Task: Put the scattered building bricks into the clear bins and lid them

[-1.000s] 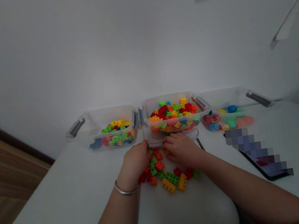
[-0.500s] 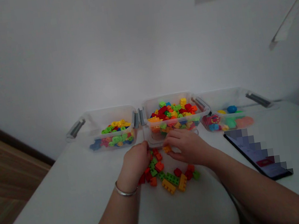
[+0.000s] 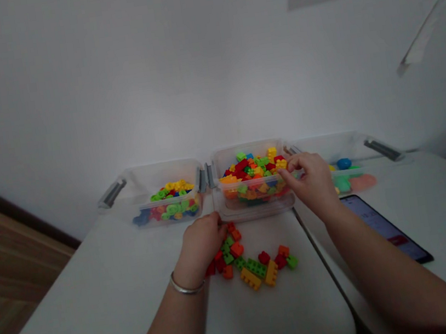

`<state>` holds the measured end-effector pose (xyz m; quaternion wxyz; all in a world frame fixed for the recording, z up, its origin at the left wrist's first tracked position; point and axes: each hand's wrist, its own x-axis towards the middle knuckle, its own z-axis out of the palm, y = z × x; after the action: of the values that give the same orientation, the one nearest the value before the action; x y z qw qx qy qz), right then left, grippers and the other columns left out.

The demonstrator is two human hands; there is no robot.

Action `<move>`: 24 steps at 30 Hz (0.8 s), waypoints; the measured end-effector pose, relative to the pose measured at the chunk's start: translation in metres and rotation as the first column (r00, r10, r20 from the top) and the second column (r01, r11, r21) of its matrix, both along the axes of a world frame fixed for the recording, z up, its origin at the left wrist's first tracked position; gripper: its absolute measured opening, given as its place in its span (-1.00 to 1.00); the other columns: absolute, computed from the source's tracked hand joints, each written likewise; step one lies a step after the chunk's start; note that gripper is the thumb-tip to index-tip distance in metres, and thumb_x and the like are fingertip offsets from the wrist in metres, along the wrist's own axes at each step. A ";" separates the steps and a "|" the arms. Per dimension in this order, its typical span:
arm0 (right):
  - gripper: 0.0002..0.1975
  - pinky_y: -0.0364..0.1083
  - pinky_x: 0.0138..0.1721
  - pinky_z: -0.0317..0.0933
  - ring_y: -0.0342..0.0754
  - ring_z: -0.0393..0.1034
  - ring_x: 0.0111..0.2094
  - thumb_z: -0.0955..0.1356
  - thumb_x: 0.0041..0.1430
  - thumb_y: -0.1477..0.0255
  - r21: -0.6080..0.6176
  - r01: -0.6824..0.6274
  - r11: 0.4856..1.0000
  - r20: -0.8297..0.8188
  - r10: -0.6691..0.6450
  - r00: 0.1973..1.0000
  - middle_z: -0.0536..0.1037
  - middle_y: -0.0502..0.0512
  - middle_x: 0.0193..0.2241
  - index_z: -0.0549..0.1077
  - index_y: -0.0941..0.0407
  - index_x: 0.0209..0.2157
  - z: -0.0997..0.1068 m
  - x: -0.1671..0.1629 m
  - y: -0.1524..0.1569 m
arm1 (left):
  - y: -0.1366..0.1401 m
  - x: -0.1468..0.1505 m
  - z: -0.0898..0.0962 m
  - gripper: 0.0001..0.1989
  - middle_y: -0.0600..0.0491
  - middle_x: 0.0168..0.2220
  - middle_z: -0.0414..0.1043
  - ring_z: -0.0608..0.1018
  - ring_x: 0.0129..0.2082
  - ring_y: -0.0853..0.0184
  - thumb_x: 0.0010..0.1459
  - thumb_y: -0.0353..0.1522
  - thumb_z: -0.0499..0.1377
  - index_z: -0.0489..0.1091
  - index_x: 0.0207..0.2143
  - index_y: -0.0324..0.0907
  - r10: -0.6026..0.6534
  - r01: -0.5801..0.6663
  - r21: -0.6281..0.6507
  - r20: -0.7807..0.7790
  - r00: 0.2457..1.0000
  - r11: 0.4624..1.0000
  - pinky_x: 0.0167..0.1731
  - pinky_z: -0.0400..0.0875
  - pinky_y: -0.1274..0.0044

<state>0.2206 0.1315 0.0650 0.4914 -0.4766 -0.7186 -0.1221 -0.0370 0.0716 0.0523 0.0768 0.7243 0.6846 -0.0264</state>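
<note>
Pinching a small yellow plastic block [image 3: 281, 164], the right hand's grip [image 3: 311, 179] has the clear rectangular plastic box [image 3: 225, 157] extending leftward, the left hand [image 3: 202, 240] concealing any hold.

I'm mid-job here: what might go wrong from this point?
1. The yellow block at the right hand's fingertips might slip and get lost among the similar pieces in the middle box.
2. The right forearm passes close to the phone and could nudge it.
3. The left hand could disturb the loose blocks beside it.
</note>
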 end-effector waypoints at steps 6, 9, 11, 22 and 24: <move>-0.79 0.07 -0.14 0.13 0.11 0.39 -0.20 0.27 0.23 0.33 -0.086 0.113 0.990 0.116 -0.103 0.988 0.61 0.13 -0.23 0.53 0.07 -0.29 -0.005 -0.002 0.000 | 0.001 -0.001 -0.002 -0.78 -0.10 -0.16 0.58 0.60 -0.15 0.19 0.26 -0.26 0.06 0.42 -0.16 -0.16 0.013 -0.013 -0.012 0.006 1.000 1.000 -0.26 0.41 0.49; -0.78 0.08 -0.10 0.13 0.11 0.39 -0.17 0.27 0.23 0.35 -0.093 0.109 0.990 0.129 -0.096 0.987 0.61 0.11 -0.19 0.55 0.06 -0.27 -0.006 -0.003 -0.001 | 0.001 -0.001 -0.002 -0.79 -0.09 -0.16 0.58 0.60 -0.15 0.19 0.26 -0.27 0.06 0.42 -0.16 -0.15 0.023 -0.023 -0.015 0.007 1.000 1.000 -0.28 0.40 0.50; -0.78 0.08 -0.10 0.14 0.11 0.39 -0.16 0.27 0.23 0.35 -0.092 0.097 0.991 0.123 -0.085 0.989 0.61 0.12 -0.18 0.54 0.06 -0.24 -0.005 -0.003 -0.002 | 0.001 -0.001 -0.002 -0.79 -0.08 -0.17 0.58 0.60 -0.15 0.19 0.27 -0.28 0.04 0.42 -0.16 -0.14 0.029 -0.028 -0.011 0.008 1.000 1.000 -0.28 0.40 0.49; -0.84 0.02 -0.17 0.26 0.01 0.42 -0.26 0.26 0.21 0.42 0.032 -0.246 0.969 0.046 0.245 0.969 0.57 0.10 -0.32 0.46 0.07 -0.23 0.014 -0.018 -0.031 | 0.003 -0.003 -0.003 -0.79 -0.06 -0.20 0.59 0.61 -0.17 0.19 0.25 -0.32 0.04 0.43 -0.15 -0.12 0.021 -0.020 -0.020 0.042 0.999 1.000 -0.28 0.39 0.49; -0.84 -0.04 -0.22 0.28 -0.03 0.42 -0.29 0.27 0.23 0.43 -0.122 -0.360 0.925 0.077 0.370 0.926 0.56 0.09 -0.32 0.47 0.08 -0.23 0.009 -0.028 -0.038 | 0.004 -0.004 -0.006 -0.79 -0.06 -0.19 0.59 0.60 -0.18 0.20 0.26 -0.33 0.03 0.43 -0.16 -0.12 0.012 -0.011 -0.022 0.052 0.999 1.000 -0.29 0.39 0.49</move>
<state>0.1923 0.0936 0.0743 0.4438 -0.3531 -0.8235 -0.0137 -0.0412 0.0756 0.0468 0.1028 0.7200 0.6862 -0.0145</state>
